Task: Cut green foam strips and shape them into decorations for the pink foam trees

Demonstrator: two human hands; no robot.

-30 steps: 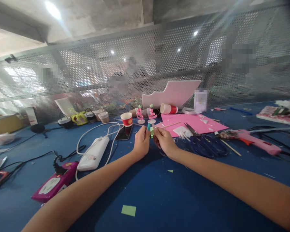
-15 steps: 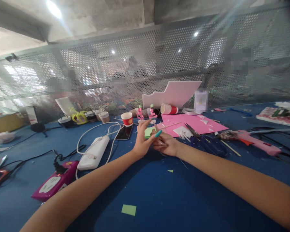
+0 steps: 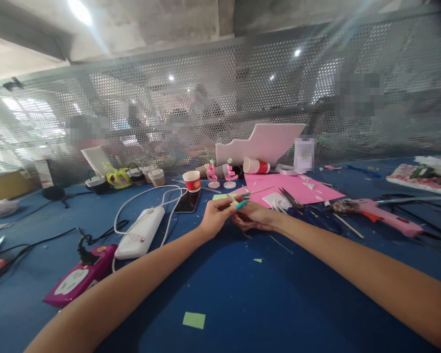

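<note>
My left hand [image 3: 214,216] and my right hand [image 3: 255,214] meet over the middle of the blue table [image 3: 220,284]. A teal tip, seemingly a long nail, shows at my left thumb. My left fingers pinch a small pale green paper piece [image 3: 234,202]. My right hand is curled against the left, its fingers partly hidden, so what it grips is unclear. Just beyond the hands lies a light green paper sheet [image 3: 220,196]. Two pink curled ornaments on white round bases, a left one [image 3: 212,174] and a right one [image 3: 230,175], stand behind it.
Scissors [image 3: 292,198] lie on pink paper [image 3: 257,190] at right, near a pink glue gun [image 3: 389,218]. A paper cup [image 3: 192,182], phone [image 3: 188,201], white power bank [image 3: 141,233] with cable, and magenta power socket [image 3: 81,277] are left. A green scrap [image 3: 194,320] lies in front.
My left fingers, raised and spread before, have come down and closed beside my right hand. A small pale green piece now shows between them. The view has shifted slightly.
</note>
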